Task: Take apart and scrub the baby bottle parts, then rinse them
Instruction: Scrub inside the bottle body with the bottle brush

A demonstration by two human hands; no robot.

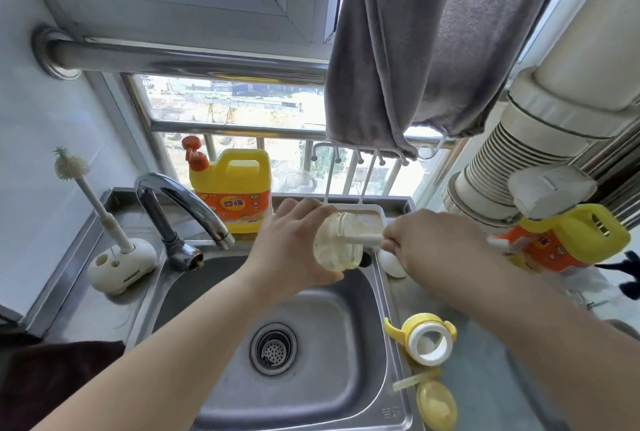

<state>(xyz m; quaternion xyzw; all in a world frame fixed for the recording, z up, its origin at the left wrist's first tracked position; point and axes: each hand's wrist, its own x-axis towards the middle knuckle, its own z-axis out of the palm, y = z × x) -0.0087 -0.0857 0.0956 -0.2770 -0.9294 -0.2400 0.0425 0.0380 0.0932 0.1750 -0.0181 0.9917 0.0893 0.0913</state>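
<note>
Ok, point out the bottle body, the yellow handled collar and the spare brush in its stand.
bottle body (334,250), head view, on its clear side wall.
yellow handled collar (420,330), head view, on its yellow shoulder.
spare brush (98,203), head view, on its white handle.

A home kitchen is showing here: a steel sink (221,295) with a curved tap (180,208) is sitting under a window (239,108), a yellow jug of dish soap (232,191) is standing on the ledge, and a grey towel (426,46) is hanging above.
</note>
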